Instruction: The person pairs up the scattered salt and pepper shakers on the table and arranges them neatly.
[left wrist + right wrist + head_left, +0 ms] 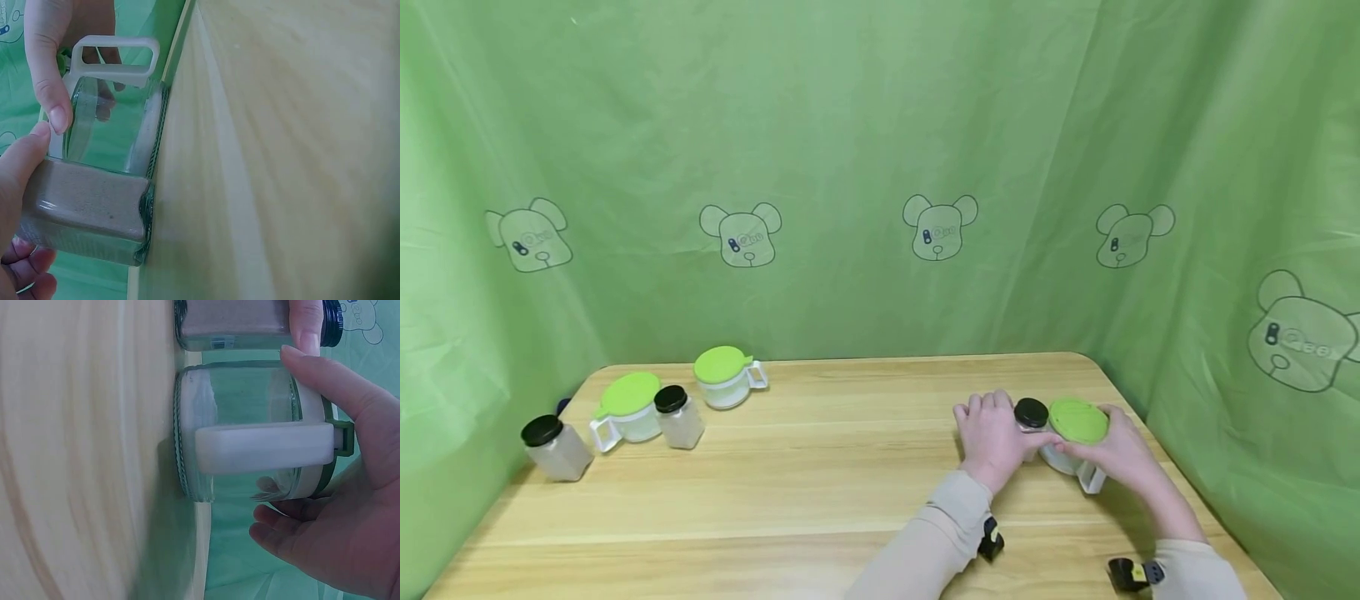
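Observation:
At the table's right side my left hand [991, 440] grips a small spice jar [87, 203] with a black lid and greyish powder inside. Beside it my right hand [1123, 454] holds a round glass seasoning pot [247, 394] by its sides, thumb on one side and fingers on the other. That pot has a green lid [1078, 419], a white handle [265, 449] towards me and a little white stuff at its bottom. Both containers stand upright on the table, close together. The thumbs nearly meet between them. In the head view, the left hand hides much of the spice jar.
On the table's [820, 467] left stand two more green-lidded pots, one nearer [631, 407] and one farther back [722, 379]. Two black-lidded jars stand by them, one at the left edge [559, 450] and one further right [681, 419]. A green curtain [842, 125] surrounds the table.

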`<state>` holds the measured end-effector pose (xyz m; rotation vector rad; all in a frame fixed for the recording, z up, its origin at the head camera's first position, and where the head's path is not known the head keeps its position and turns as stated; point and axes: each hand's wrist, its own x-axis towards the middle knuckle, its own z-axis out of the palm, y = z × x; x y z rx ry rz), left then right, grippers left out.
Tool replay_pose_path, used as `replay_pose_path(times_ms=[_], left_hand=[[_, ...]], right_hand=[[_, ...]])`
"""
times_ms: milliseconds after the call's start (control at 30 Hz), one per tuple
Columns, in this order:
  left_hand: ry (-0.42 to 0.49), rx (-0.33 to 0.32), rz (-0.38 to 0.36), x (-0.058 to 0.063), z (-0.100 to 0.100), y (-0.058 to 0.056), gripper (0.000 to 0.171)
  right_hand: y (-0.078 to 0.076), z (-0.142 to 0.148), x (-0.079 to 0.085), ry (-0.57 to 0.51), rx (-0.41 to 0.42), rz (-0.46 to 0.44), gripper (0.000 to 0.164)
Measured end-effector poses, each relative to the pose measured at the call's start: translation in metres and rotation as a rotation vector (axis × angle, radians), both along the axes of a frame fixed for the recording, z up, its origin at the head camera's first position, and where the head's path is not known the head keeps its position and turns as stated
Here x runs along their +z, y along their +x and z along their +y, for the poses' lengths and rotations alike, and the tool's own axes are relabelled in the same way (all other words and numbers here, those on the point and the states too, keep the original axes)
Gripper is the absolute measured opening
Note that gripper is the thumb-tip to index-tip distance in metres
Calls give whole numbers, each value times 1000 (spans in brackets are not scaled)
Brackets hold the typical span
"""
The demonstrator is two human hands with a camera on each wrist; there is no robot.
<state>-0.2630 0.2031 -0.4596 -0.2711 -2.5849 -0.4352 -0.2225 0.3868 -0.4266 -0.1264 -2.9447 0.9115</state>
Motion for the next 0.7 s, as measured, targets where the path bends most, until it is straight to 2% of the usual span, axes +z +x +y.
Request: replay_pose_path(times_ms=[167, 367, 700], left_hand=[[-1, -3, -59, 2, 0, 0, 85], [24, -36, -78, 9, -4, 0, 80], [32, -99, -130, 20, -28, 4, 87]], right_hand=[[-1, 1, -1, 6, -3, -8, 114], [-2, 2, -1, 18, 8, -8, 114], [1, -1, 4, 43, 41, 8, 116]])
